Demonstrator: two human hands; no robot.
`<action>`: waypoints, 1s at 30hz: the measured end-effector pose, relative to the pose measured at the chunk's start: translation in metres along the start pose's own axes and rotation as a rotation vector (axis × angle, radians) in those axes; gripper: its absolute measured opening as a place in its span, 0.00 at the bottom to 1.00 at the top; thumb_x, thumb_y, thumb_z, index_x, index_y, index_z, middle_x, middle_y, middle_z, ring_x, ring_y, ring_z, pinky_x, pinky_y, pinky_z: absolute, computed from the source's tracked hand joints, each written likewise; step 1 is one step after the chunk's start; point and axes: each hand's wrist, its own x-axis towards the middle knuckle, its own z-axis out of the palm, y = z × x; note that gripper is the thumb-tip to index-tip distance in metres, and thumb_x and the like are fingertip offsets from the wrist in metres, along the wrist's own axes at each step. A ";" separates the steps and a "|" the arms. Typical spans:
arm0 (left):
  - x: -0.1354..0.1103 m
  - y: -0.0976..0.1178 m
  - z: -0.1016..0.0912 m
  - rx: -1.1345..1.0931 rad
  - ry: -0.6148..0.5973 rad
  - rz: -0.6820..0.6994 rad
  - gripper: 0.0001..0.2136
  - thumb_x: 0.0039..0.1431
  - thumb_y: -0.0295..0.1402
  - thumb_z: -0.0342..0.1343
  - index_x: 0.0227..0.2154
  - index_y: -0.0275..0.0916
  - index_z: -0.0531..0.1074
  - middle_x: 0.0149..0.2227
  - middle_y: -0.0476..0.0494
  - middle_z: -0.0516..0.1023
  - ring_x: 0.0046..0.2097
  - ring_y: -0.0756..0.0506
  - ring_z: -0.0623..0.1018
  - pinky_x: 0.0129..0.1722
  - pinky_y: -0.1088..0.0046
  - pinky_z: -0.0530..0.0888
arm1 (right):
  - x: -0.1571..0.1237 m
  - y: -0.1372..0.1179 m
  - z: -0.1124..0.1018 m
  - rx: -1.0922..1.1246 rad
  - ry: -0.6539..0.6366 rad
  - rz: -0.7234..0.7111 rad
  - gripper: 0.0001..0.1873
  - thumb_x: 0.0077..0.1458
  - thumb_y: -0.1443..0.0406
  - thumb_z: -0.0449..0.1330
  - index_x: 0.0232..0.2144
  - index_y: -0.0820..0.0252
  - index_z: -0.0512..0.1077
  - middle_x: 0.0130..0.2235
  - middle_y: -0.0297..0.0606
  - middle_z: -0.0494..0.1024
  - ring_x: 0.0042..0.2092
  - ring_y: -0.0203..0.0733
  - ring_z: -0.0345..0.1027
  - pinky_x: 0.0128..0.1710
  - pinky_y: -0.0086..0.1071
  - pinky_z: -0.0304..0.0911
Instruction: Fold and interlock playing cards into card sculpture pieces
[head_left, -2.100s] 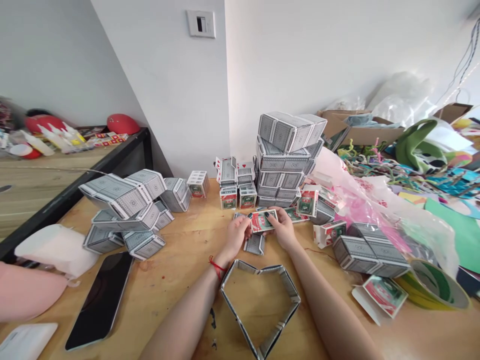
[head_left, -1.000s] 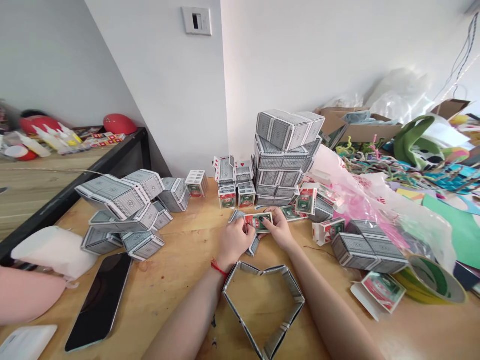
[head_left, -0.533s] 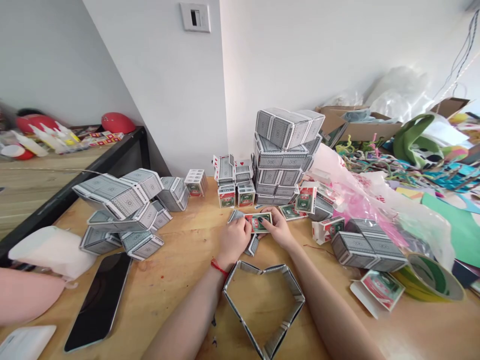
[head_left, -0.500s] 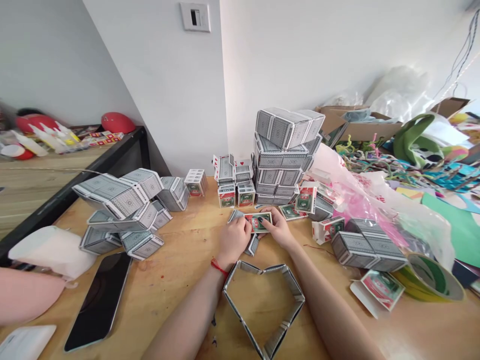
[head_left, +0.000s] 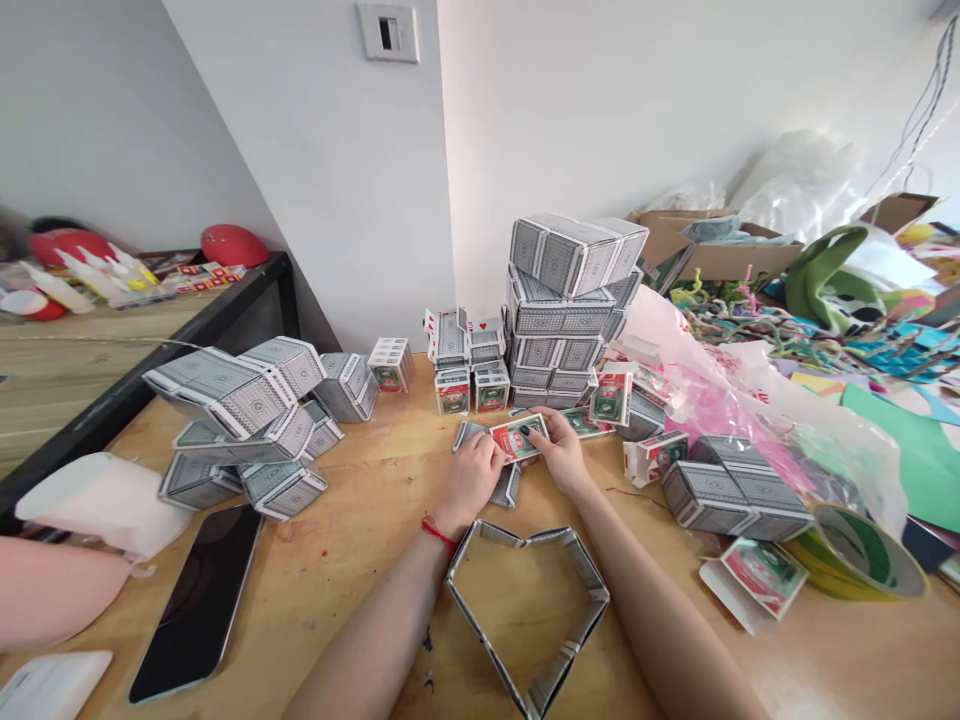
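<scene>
Between both hands is a red and green playing-card box (head_left: 517, 438), held a little above the table and tilted up toward the right. My left hand (head_left: 474, 474) is closed on its left end, with a red string bracelet at the wrist. My right hand (head_left: 559, 452) grips the other end, thumb on the face and fingers mostly hidden behind. Under the hands lie patterned grey card pieces (head_left: 508, 487), partly covered. Nearer me, between my forearms, stands a heart-shaped ring of folded cards (head_left: 577, 560).
A tall stack of grey card blocks (head_left: 562, 320) stands by the wall, and another pile (head_left: 247, 400) at the left. Smaller card boxes (head_left: 453, 393) stand behind my hands. A phone (head_left: 199, 600) lies left; yellow tape (head_left: 862, 555) and pink plastic (head_left: 735, 385) lie right.
The playing-card box has tilted, its right end rising slightly with my right hand. My left hand has stayed nearly in place, still holding the box.
</scene>
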 end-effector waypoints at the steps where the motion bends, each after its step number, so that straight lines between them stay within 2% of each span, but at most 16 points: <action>1: 0.000 0.000 0.000 -0.031 0.005 0.003 0.09 0.55 0.24 0.44 0.22 0.39 0.63 0.26 0.47 0.68 0.32 0.49 0.70 0.33 0.74 0.66 | 0.001 0.000 -0.001 0.007 0.014 0.006 0.21 0.42 0.61 0.63 0.40 0.52 0.64 0.31 0.32 0.72 0.24 0.36 0.66 0.16 0.28 0.66; 9: 0.001 0.004 -0.001 -0.248 0.059 0.032 0.11 0.57 0.26 0.42 0.20 0.39 0.59 0.25 0.48 0.67 0.31 0.51 0.69 0.33 0.75 0.66 | 0.005 0.002 -0.004 0.065 0.118 -0.009 0.21 0.40 0.61 0.64 0.39 0.53 0.66 0.29 0.30 0.71 0.21 0.32 0.61 0.12 0.24 0.59; 16: 0.005 0.011 -0.009 -0.369 0.004 -0.030 0.12 0.57 0.27 0.42 0.18 0.39 0.57 0.24 0.49 0.66 0.30 0.51 0.67 0.31 0.76 0.66 | 0.007 0.004 -0.006 0.093 0.137 0.035 0.19 0.40 0.62 0.64 0.38 0.54 0.67 0.26 0.29 0.70 0.20 0.31 0.59 0.11 0.22 0.53; 19: 0.005 0.012 -0.010 -0.396 0.005 -0.074 0.13 0.57 0.29 0.42 0.17 0.39 0.57 0.23 0.49 0.66 0.28 0.52 0.67 0.29 0.77 0.65 | 0.007 0.004 -0.006 0.112 0.133 0.030 0.21 0.40 0.62 0.64 0.40 0.53 0.66 0.28 0.30 0.71 0.21 0.31 0.60 0.12 0.23 0.55; 22: 0.005 0.011 -0.009 -0.398 0.043 -0.177 0.12 0.56 0.31 0.44 0.18 0.39 0.58 0.23 0.50 0.66 0.28 0.52 0.67 0.28 0.77 0.65 | 0.006 0.001 -0.004 0.143 0.083 0.019 0.24 0.40 0.61 0.64 0.42 0.52 0.65 0.34 0.32 0.72 0.24 0.33 0.63 0.16 0.25 0.61; 26: 0.005 0.008 -0.007 -0.491 0.093 -0.316 0.04 0.54 0.33 0.48 0.27 0.38 0.63 0.27 0.49 0.70 0.29 0.52 0.71 0.29 0.76 0.68 | 0.002 -0.004 -0.001 0.180 -0.047 0.052 0.19 0.41 0.58 0.64 0.38 0.55 0.66 0.38 0.35 0.73 0.32 0.41 0.68 0.23 0.32 0.68; 30: 0.005 0.008 -0.006 -0.510 0.161 -0.382 0.10 0.52 0.32 0.50 0.38 0.37 0.63 0.31 0.46 0.72 0.30 0.50 0.73 0.32 0.74 0.70 | 0.000 -0.006 0.001 0.199 -0.113 0.066 0.18 0.41 0.58 0.65 0.34 0.55 0.65 0.37 0.34 0.73 0.34 0.42 0.69 0.27 0.36 0.70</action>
